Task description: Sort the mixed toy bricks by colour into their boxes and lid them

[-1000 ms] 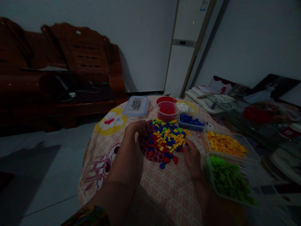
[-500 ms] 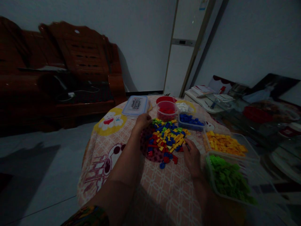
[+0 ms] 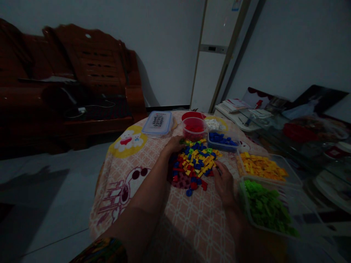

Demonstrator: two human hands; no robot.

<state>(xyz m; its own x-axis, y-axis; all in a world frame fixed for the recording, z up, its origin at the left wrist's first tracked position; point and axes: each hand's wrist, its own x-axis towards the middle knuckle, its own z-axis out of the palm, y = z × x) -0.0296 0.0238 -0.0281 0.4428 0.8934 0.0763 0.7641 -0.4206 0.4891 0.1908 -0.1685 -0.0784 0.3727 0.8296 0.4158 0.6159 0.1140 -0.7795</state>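
Multicoloured toy bricks (image 3: 197,159) heaped loosely

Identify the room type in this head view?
Probably a home living room: a carved wooden bench against the wall, a tall white cabinet-like unit with a small display, and a patterned cloth over the table.

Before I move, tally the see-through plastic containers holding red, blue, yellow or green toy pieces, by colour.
Round red-piece container: 1
Rectangular blue-piece container: 1
Rectangular yellow-piece container: 1
Rectangular green-piece container: 1
Total: 4
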